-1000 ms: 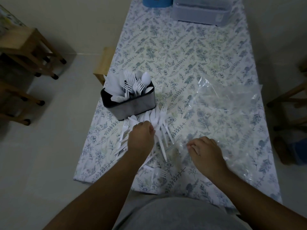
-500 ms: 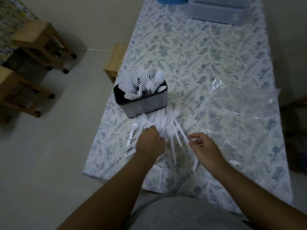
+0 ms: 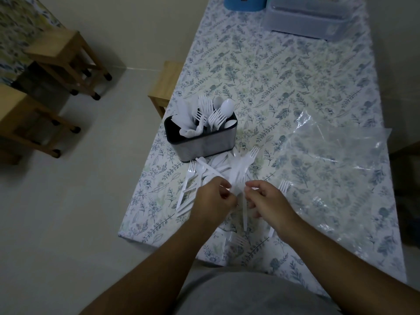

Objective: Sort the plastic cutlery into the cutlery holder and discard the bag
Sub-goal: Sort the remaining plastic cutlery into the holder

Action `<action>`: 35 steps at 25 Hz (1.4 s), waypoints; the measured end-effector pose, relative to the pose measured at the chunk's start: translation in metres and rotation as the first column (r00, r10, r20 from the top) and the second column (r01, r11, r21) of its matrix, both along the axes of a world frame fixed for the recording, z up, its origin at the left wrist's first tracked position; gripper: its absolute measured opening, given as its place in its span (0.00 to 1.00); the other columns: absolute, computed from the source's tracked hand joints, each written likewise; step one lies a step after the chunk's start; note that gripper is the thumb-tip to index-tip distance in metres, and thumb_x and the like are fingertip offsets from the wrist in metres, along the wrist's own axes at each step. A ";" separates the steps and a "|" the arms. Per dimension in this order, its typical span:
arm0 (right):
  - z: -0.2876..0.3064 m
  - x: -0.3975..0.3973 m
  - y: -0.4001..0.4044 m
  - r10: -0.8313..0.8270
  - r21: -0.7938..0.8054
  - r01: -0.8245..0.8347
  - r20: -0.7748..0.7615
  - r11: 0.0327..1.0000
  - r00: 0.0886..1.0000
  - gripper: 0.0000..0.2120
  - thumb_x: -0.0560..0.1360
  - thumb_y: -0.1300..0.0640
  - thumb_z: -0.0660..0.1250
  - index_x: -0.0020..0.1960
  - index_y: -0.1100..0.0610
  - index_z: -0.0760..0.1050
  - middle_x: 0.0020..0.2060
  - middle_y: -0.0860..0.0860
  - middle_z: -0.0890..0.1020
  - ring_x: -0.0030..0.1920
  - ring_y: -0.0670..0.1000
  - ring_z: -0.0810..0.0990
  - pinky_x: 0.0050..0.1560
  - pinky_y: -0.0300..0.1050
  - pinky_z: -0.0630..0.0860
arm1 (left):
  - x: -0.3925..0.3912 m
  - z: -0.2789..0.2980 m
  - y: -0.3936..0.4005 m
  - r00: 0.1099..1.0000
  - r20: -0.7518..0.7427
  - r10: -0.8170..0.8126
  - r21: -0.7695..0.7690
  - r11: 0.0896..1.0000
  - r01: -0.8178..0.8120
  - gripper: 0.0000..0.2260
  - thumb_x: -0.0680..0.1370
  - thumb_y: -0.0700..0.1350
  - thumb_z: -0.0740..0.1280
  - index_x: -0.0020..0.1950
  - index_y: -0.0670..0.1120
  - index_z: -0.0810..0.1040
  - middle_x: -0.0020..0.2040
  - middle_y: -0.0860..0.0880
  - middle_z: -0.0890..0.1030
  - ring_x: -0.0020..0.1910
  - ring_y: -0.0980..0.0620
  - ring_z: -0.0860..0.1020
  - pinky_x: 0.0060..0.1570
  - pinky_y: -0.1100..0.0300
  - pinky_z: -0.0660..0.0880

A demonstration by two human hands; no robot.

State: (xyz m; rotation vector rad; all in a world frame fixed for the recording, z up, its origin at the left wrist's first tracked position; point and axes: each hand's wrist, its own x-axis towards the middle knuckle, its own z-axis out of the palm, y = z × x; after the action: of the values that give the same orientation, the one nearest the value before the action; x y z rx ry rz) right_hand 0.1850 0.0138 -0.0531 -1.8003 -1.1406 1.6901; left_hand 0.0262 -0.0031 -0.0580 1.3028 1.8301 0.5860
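Cutlery (image 3: 218, 169) of white plastic lies fanned on the patterned tablecloth (image 3: 272, 71) just in front of the cutlery holder (image 3: 201, 142), forks, spoons and knives overlapping, with my two hands meeting over the near end of the pile. My left hand (image 3: 213, 198) is knuckles-up, fingers curled in and pinched on the handles of a few pieces that rise from the pile, one fork (image 3: 247, 158) sticking up and away with its tines toward the holder. My right hand (image 3: 266, 198) comes in from the right, thumb and forefinger closed against that same bundle, the other fingers bent loosely; another fork (image 3: 280, 201) runs under this hand, tines showing beyond the knuckles, and I cannot tell whether the hand grips it. Both forearms reach forward from the bottom of the view, bare, converging at the pile.

The holder is a dark, rounded tub near the table's left edge, already packed with upright forks and spoons. To the right of the pile the clear plastic bag (image 3: 336, 160) lies flat and crumpled on the cloth. At the far end stand a blue container (image 3: 244, 2) and a pale lidded box (image 3: 304, 21); a small label on the box is too blurred to read. Wooden stools (image 3: 66, 57) sit on the floor to the left.
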 end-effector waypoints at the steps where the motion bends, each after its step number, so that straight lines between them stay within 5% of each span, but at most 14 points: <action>1: -0.001 -0.005 0.001 -0.014 -0.045 0.012 -0.037 0.999 0.999 0.12 0.79 0.46 0.67 0.59 0.51 0.78 0.50 0.52 0.84 0.47 0.50 0.85 0.49 0.50 0.84 | 0.003 0.002 -0.006 0.997 0.047 -0.061 0.045 0.997 0.059 0.08 0.75 0.44 0.72 0.52 0.50 0.78 0.40 0.54 0.83 0.35 0.62 0.81 0.32 0.72 0.75; 4: -0.003 -0.010 0.003 -0.112 -0.182 0.092 -0.102 0.979 0.988 0.14 0.80 0.43 0.64 0.56 0.52 0.79 0.49 0.55 0.85 0.49 0.54 0.87 0.48 0.58 0.85 | 0.010 0.000 -0.016 0.976 0.067 -0.206 0.187 0.964 0.191 0.05 0.76 0.46 0.72 0.50 0.50 0.82 0.39 0.54 0.84 0.37 0.60 0.82 0.38 0.63 0.80; 6: -0.004 -0.007 0.001 -0.225 -0.250 0.185 -0.141 0.950 0.964 0.12 0.83 0.48 0.60 0.57 0.53 0.78 0.47 0.54 0.84 0.48 0.57 0.86 0.47 0.59 0.85 | 0.006 -0.006 -0.013 0.987 -0.011 -0.160 0.192 0.969 0.159 0.04 0.77 0.48 0.69 0.46 0.49 0.82 0.37 0.53 0.83 0.34 0.58 0.81 0.36 0.60 0.79; 9: -0.010 0.003 -0.005 -0.311 -0.265 0.275 -0.107 0.924 0.944 0.12 0.85 0.49 0.57 0.57 0.52 0.77 0.36 0.52 0.77 0.36 0.53 0.78 0.39 0.52 0.80 | -0.004 -0.017 0.007 0.974 -0.213 -0.081 0.045 0.995 0.093 0.08 0.79 0.50 0.67 0.44 0.47 0.77 0.36 0.52 0.80 0.34 0.54 0.78 0.34 0.58 0.76; 12: -0.011 0.011 -0.009 -0.325 -0.297 0.278 -0.120 0.913 0.938 0.11 0.85 0.51 0.56 0.59 0.47 0.76 0.37 0.52 0.72 0.32 0.50 0.69 0.31 0.44 0.71 | -0.007 -0.028 0.024 0.908 -0.368 -0.200 -0.120 0.979 0.167 0.13 0.79 0.53 0.65 0.42 0.45 0.76 0.34 0.51 0.76 0.34 0.53 0.75 0.31 0.61 0.69; 17: -0.009 0.013 -0.010 -0.268 -0.246 0.222 -0.175 0.944 0.947 0.08 0.80 0.55 0.66 0.58 0.56 0.78 0.33 0.51 0.69 0.30 0.49 0.65 0.30 0.45 0.64 | 0.003 -0.016 0.014 0.929 -0.282 -0.240 -0.086 0.971 0.225 0.12 0.81 0.52 0.63 0.43 0.46 0.79 0.36 0.50 0.80 0.32 0.56 0.76 0.33 0.64 0.74; 21: -0.013 0.005 -0.007 -0.208 -0.181 0.181 -0.144 0.967 0.967 0.14 0.79 0.48 0.69 0.52 0.60 0.81 0.37 0.56 0.78 0.36 0.54 0.74 0.36 0.48 0.69 | 0.017 0.009 -0.009 0.893 -0.163 -0.420 0.124 0.889 0.441 0.10 0.80 0.51 0.67 0.48 0.46 0.82 0.36 0.50 0.83 0.28 0.60 0.72 0.29 0.75 0.65; 25: -0.022 0.016 -0.005 -0.201 -0.151 0.196 -0.020 0.969 0.979 0.23 0.79 0.39 0.63 0.39 0.58 0.78 0.36 0.58 0.78 0.38 0.57 0.76 0.42 0.56 0.73 | 0.004 -0.010 0.013 0.946 -0.278 -0.170 -0.009 0.985 0.174 0.09 0.82 0.50 0.62 0.50 0.47 0.76 0.37 0.52 0.78 0.33 0.57 0.76 0.31 0.64 0.69; 27: -0.022 0.022 -0.009 -0.208 -0.177 0.201 -0.021 0.963 0.978 0.22 0.80 0.40 0.63 0.38 0.57 0.76 0.34 0.56 0.79 0.38 0.57 0.78 0.47 0.57 0.78 | -0.001 -0.025 0.026 0.922 -0.349 -0.168 -0.100 0.985 0.141 0.10 0.81 0.49 0.62 0.49 0.44 0.77 0.40 0.49 0.79 0.37 0.53 0.78 0.36 0.61 0.75; 31: -0.013 0.024 -0.018 -0.299 -0.263 0.252 -0.154 0.931 0.942 0.14 0.83 0.49 0.64 0.51 0.60 0.76 0.31 0.52 0.70 0.29 0.51 0.69 0.28 0.45 0.70 | 0.007 -0.035 0.038 0.926 -0.336 -0.173 -0.163 0.979 0.123 0.16 0.79 0.47 0.65 0.33 0.43 0.73 0.27 0.49 0.72 0.26 0.54 0.72 0.31 0.61 0.75; 35: -0.015 0.028 -0.017 -0.237 -0.223 0.210 -0.106 0.952 0.966 0.07 0.80 0.54 0.68 0.51 0.58 0.77 0.31 0.51 0.68 0.28 0.49 0.65 0.28 0.43 0.64 | 0.011 -0.034 0.038 0.932 -0.309 -0.190 -0.204 0.970 0.131 0.17 0.78 0.47 0.66 0.31 0.39 0.77 0.25 0.44 0.76 0.22 0.55 0.71 0.24 0.66 0.67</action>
State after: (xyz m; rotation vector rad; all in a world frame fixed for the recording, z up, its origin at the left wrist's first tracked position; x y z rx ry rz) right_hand 0.2129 -0.0029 -0.0683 -1.8299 -0.6947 1.8150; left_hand 0.0376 0.0353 -0.0920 1.4746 1.9619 0.1133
